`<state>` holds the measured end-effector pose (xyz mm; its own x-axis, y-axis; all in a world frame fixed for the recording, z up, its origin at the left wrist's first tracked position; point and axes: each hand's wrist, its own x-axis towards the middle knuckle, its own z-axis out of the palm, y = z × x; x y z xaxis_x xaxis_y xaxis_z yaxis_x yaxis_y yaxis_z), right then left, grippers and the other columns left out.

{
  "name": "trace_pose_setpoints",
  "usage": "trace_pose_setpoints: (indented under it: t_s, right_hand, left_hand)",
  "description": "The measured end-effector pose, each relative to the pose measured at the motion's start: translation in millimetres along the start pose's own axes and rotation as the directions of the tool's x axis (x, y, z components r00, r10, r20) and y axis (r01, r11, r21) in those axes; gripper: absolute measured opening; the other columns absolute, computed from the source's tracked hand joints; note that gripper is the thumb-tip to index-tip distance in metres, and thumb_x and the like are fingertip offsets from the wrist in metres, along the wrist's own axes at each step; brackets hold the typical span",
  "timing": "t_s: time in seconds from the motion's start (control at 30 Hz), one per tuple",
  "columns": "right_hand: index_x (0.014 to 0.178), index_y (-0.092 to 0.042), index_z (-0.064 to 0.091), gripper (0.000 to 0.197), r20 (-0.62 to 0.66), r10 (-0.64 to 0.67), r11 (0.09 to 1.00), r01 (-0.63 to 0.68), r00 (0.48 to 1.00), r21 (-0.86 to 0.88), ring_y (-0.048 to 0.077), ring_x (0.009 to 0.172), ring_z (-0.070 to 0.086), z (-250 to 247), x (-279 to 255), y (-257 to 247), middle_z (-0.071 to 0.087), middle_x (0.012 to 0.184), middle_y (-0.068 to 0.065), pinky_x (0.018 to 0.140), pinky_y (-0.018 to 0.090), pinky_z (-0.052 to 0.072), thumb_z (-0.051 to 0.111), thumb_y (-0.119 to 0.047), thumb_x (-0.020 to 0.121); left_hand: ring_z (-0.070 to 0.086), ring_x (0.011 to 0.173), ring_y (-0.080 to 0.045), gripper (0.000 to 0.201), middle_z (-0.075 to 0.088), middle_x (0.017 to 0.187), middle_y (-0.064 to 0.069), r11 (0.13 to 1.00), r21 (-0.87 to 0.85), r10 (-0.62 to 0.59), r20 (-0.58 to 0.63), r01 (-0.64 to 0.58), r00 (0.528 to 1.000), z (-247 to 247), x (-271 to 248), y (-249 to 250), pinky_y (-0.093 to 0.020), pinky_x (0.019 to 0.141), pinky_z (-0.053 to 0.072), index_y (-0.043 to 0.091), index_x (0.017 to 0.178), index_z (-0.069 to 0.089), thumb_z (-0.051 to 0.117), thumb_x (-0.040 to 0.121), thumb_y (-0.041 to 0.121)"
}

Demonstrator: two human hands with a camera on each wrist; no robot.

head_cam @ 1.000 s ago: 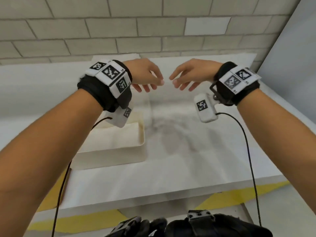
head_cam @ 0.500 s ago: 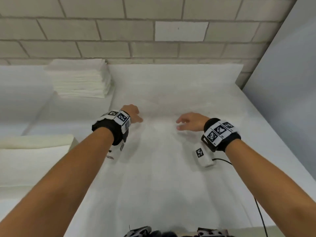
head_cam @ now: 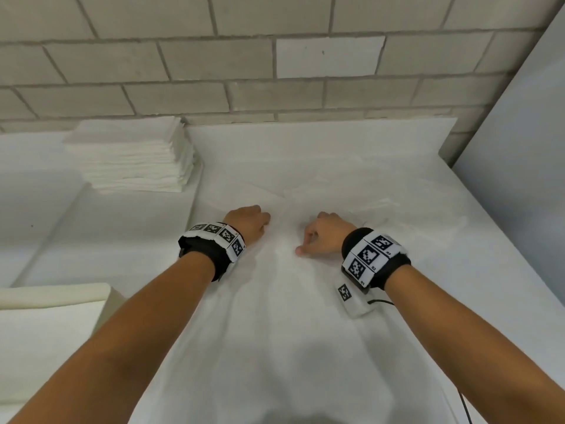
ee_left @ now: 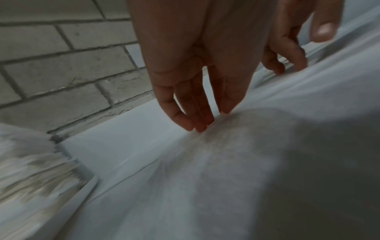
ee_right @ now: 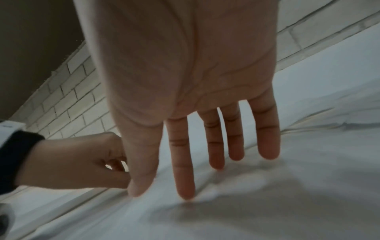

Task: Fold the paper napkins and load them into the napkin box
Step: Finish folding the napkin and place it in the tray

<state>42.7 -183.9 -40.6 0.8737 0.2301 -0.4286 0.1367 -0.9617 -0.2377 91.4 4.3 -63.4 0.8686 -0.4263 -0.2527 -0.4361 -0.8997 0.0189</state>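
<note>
A large white paper napkin (head_cam: 275, 301) lies spread and wrinkled on the white table, reaching toward me. My left hand (head_cam: 249, 223) sits at its far part. In the left wrist view the gathered fingertips and thumb of my left hand (ee_left: 211, 120) pinch a raised ridge of the napkin (ee_left: 226, 162). My right hand (head_cam: 321, 237) is just to the right of it. Its fingers (ee_right: 234, 146) hang straight, tips touching the napkin (ee_right: 267, 194), thumb out to the left. The cream napkin box (head_cam: 55, 295) stands at the near left.
A tall stack of white napkins (head_cam: 131, 157) sits at the back left against the brick wall (head_cam: 275, 62). A grey panel (head_cam: 519, 148) bounds the table on the right. A cable (head_cam: 379, 302) trails from my right wrist.
Both hands came down from the air onto the napkin, then drew closer together. The left fingers have curled into a pinch. The view has tilted up toward the wall.
</note>
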Motion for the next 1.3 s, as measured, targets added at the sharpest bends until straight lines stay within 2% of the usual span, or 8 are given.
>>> trace_pose_setpoints:
  t_s: [0.2, 0.43, 0.57, 0.73, 0.8, 0.9, 1.13, 1.3]
  right_hand:
    - [0.122, -0.008, 0.055, 0.06, -0.033, 0.085, 0.95, -0.071, 0.996, 0.306, 0.027, 0.108, 0.056, -28, 23, -13, 0.058, 0.119, 0.007, 0.089, 0.031, 0.046, 0.037, -0.058, 0.092]
    - [0.144, -0.017, 0.02, 0.073, -0.085, 0.18, 0.137, 0.06, 0.98, 0.989, 0.025, 0.084, 0.066, -50, 33, -24, 0.063, 0.095, 0.013, 0.067, 0.037, 0.057, 0.063, -0.035, 0.088]
    - [0.135, -0.022, 0.034, 0.076, -0.068, 0.165, 0.179, 0.039, 0.984, 0.983, 0.026, 0.085, 0.068, -63, 31, -26, 0.062, 0.103, 0.012, 0.069, 0.042, 0.058, 0.064, -0.059, 0.077]
    - [0.136, -0.017, 0.03, 0.063, -0.029, 0.133, 0.331, -0.017, 0.991, 0.943, 0.026, 0.093, 0.058, -48, 28, -17, 0.052, 0.118, 0.014, 0.071, 0.039, 0.053, 0.06, 0.004, 0.084]
    - [0.135, -0.016, 0.033, 0.062, -0.103, 0.146, 0.129, 0.084, 0.984, 0.988, 0.03, 0.101, 0.056, -40, 24, -13, 0.052, 0.118, 0.014, 0.073, 0.039, 0.053, 0.053, 0.011, 0.083]
    - [0.134, -0.014, 0.034, 0.062, -0.133, 0.101, -0.152, 0.148, 0.986, 0.977, 0.032, 0.106, 0.057, -32, 22, -8, 0.054, 0.118, 0.013, 0.082, 0.048, 0.051, 0.051, 0.016, 0.082]
    - [0.125, -0.01, 0.055, 0.049, -0.035, -0.034, 0.24, 0.042, 0.999, 0.97, 0.023, 0.106, 0.063, -19, 10, -7, 0.066, 0.115, 0.006, 0.091, 0.039, 0.051, 0.057, -0.043, 0.089]
    - [0.09, -0.012, 0.055, 0.049, -0.035, 0.251, 0.944, -0.237, 0.967, 0.229, 0.022, 0.078, 0.058, -7, 16, 9, 0.057, 0.088, 0.005, 0.065, 0.028, 0.046, 0.062, -0.059, 0.077]
  left_hand:
    - [0.059, 0.095, -0.031, 0.026, 0.058, 0.107, -0.014, 0.94, -0.336, -0.056, -0.32, -0.058, 0.946, -9, -6, -10, -0.033, 0.084, 0.044, 0.01, 0.116, 0.061, 0.046, 0.096, 0.016]
    - [0.069, 0.076, -0.024, 0.015, 0.069, 0.083, -0.012, 0.667, -0.686, -0.133, -0.495, -0.292, 0.859, -41, -30, 16, -0.031, 0.077, 0.055, 0.01, 0.101, 0.066, 0.053, 0.093, 0.013]
    - [0.068, 0.076, -0.027, 0.014, 0.07, 0.083, -0.008, 0.719, -0.594, -0.05, -0.562, -0.36, 0.826, -36, -34, 14, -0.021, 0.074, 0.048, 0.008, 0.096, 0.069, 0.056, 0.091, 0.009]
    - [0.068, 0.081, -0.027, 0.021, 0.068, 0.098, -0.011, 0.817, -0.352, 0.164, -0.616, -0.456, 0.77, -22, -37, 14, -0.024, 0.072, 0.053, 0.01, 0.103, 0.071, 0.058, 0.088, 0.018]
    - [0.065, 0.095, -0.023, 0.043, 0.056, 0.115, -0.007, 0.64, -0.735, -0.209, -0.448, -0.225, 0.87, -26, -40, 12, -0.019, 0.076, 0.054, 0.021, 0.132, 0.053, 0.06, 0.09, 0.032]
    - [0.059, 0.108, -0.03, 0.077, 0.044, 0.131, -0.015, -0.173, -0.98, -0.353, 0.159, 0.103, 0.922, -43, -47, 14, -0.043, 0.086, 0.054, 0.029, 0.145, 0.021, 0.055, 0.082, 0.059]
    - [0.065, 0.081, -0.016, 0.026, 0.066, 0.095, -0.004, -0.34, -0.941, -0.331, 0.119, 0.0, 0.936, -37, -23, 9, -0.025, 0.063, 0.055, 0.006, 0.113, 0.057, 0.06, 0.088, 0.004]
    - [0.058, 0.067, -0.019, 0.014, 0.061, 0.073, -0.006, -0.522, -0.839, -0.516, 0.166, -0.154, 0.84, -31, -29, -18, -0.031, 0.069, 0.052, 0.008, 0.079, 0.056, 0.047, 0.087, 0.0]
